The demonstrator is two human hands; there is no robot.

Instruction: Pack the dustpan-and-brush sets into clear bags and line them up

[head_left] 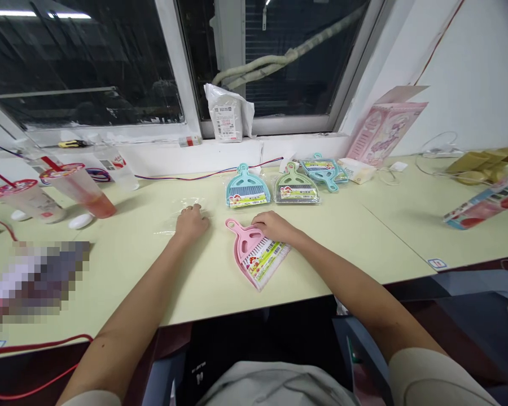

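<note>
A pink mini dustpan with its brush (pixel 248 245) and a printed label lies tilted on the table in front of me. My right hand (pixel 275 226) grips its upper right edge, with the fingertips partly hidden. To the left, a clear plastic bag (pixel 169 223) lies flat, and my left hand (pixel 191 223) rests on it with fingers curled onto the film. Just beyond stand a wrapped blue dustpan set (pixel 248 189) and a wrapped green dustpan set (pixel 297 189). More blue dustpan sets (pixel 325 169) are stacked to their right.
Drink cups (pixel 84 192) with red straws and a clear bottle (pixel 118 166) stand at the left. On the sill sits a white package (pixel 228 115). A pink box (pixel 385 127), a tissue pack (pixel 358 169) and a long carton (pixel 486 203) are at the right.
</note>
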